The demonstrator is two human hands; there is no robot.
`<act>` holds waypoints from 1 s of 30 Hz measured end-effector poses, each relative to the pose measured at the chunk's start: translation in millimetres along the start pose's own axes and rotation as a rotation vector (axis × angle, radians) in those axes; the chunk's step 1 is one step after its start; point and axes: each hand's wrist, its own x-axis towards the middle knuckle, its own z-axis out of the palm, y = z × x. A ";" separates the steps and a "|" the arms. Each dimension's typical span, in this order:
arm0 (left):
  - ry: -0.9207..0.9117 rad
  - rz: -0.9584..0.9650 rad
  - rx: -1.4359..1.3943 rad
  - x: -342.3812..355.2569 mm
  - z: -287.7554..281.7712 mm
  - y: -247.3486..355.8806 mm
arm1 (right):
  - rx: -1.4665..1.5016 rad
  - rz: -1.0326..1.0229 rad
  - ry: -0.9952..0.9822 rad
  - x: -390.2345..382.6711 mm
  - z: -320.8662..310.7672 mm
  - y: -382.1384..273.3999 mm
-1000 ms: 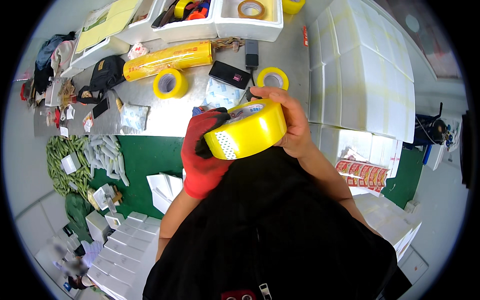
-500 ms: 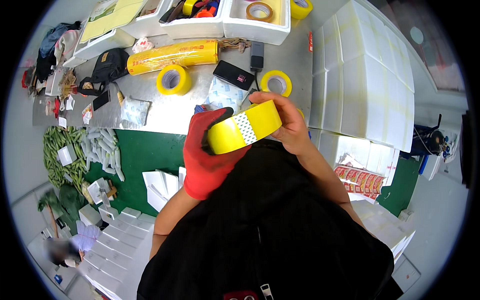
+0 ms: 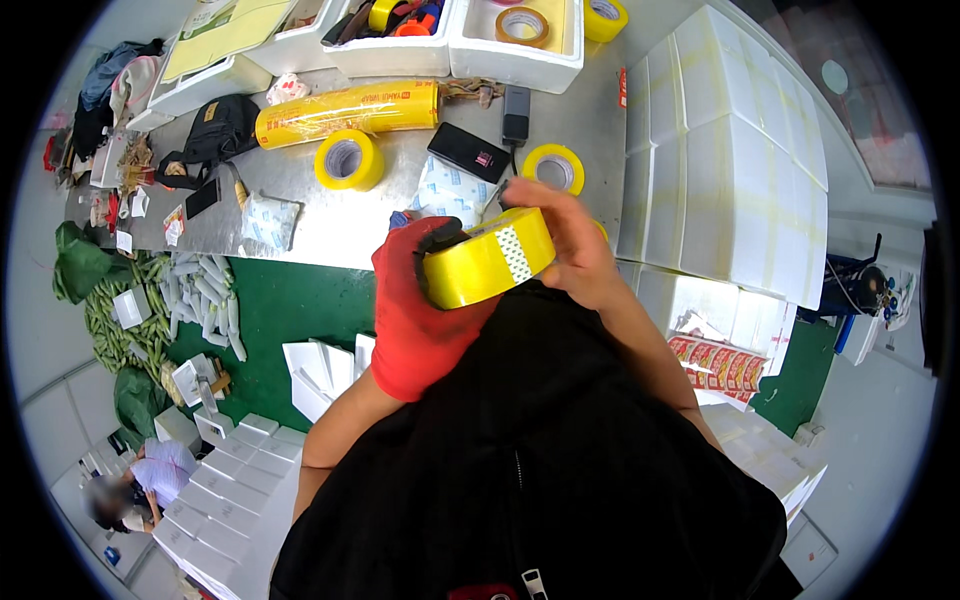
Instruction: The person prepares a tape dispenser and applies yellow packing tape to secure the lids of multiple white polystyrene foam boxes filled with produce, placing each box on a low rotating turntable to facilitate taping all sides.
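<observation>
In front of my chest is a roll of yellow packing tape (image 3: 475, 268), with a white strip of dark marks across its outer face. My left hand (image 3: 415, 300), in a red glove with a black palm, grips the roll's left side. My bare right hand (image 3: 575, 250) is bent round its right end, thumb low and fingers reaching over the upper edge; the fingertips are slightly blurred. Beyond the roll on the metal table (image 3: 335, 225) lie a white-and-blue packet (image 3: 445, 190), a black phone (image 3: 467, 152) and another yellow tape roll (image 3: 552, 168).
A yellow film roll (image 3: 345, 113) and a tape roll (image 3: 348, 160) lie farther back, before foam boxes (image 3: 390, 55). White foam boxes (image 3: 725, 160) are stacked at right. Green vegetables (image 3: 110, 320) cover floor at left; a co-worker (image 3: 160, 475) is at lower left.
The tape roll has turned in my hands, its marked strip shifting right. My right fingers have moved over its edge. At far left, green material now shows above the vegetables; the co-worker's posture has changed.
</observation>
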 end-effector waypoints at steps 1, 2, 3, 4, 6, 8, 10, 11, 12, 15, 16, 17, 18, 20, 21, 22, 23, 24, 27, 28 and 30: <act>-0.006 0.006 0.025 -2.1 1.2 -2.1 | -0.215 -0.197 -0.007 3.5 -2.8 -7.2; -0.013 0.012 0.049 -3.2 2.4 -4.0 | -0.431 -0.395 -0.013 8.6 -7.8 -19.0; -0.028 0.017 0.060 -3.2 2.9 -5.1 | -0.648 -0.590 -0.017 13.5 -10.0 -31.7; -0.053 0.010 0.057 -3.8 3.6 -6.1 | -0.678 -0.622 -0.088 20.6 -3.0 -42.9; -0.105 0.001 0.043 -3.4 3.5 -7.0 | -0.746 -0.681 -0.232 38.5 22.0 -57.2; -0.175 0.088 0.076 -1.5 3.9 -7.4 | -0.781 -0.638 -0.280 42.2 29.3 -47.1; -0.230 0.088 0.059 -0.8 4.6 -8.1 | -0.777 -0.613 -0.333 43.3 29.1 -43.7; -0.264 0.052 0.017 0.5 5.9 -8.8 | -0.768 -0.604 -0.351 42.2 27.2 -44.5; -0.297 0.008 -0.017 -0.7 4.5 -9.0 | -0.749 -0.595 -0.369 40.7 27.7 -44.0; -0.267 0.089 0.067 -5.0 6.5 -6.1 | -0.733 -0.586 -0.367 35.8 26.8 -40.0; -0.276 0.092 0.070 -5.1 6.1 -7.1 | -0.710 -0.590 -0.349 33.9 26.9 -36.0; -0.285 0.096 0.073 -6.2 5.7 -9.0 | -0.688 -0.595 -0.330 30.5 27.1 -29.8; -0.290 0.107 0.079 -5.8 6.2 -10.9 | -0.668 -0.607 -0.312 29.4 26.4 -25.1; -0.275 0.048 0.007 -12.1 10.9 -16.2 | -0.643 -0.594 -0.313 25.9 26.7 -20.6; -0.277 0.021 -0.034 -12.7 13.9 -17.8 | -0.637 -0.582 -0.307 24.9 25.7 -21.1; -0.284 0.007 -0.042 -12.0 15.8 -17.1 | -0.663 -0.554 -0.317 24.4 23.9 -23.5; -0.290 -0.008 -0.050 -11.0 17.7 -16.0 | -0.689 -0.525 -0.328 23.7 21.3 -26.4; -0.288 -0.021 -0.053 -10.3 17.8 -14.9 | -0.710 -0.505 -0.344 23.4 20.7 -28.8; -0.317 -0.053 -0.092 -5.1 16.8 -9.7 | -0.706 -0.572 -0.309 24.0 18.8 -26.7; -0.306 -0.088 -0.137 -3.8 14.5 -8.5 | -0.707 -0.574 -0.317 27.9 21.3 -26.8; -0.219 0.043 -0.024 -6.1 11.5 -13.2 | -0.704 -0.583 -0.348 33.5 27.7 -26.6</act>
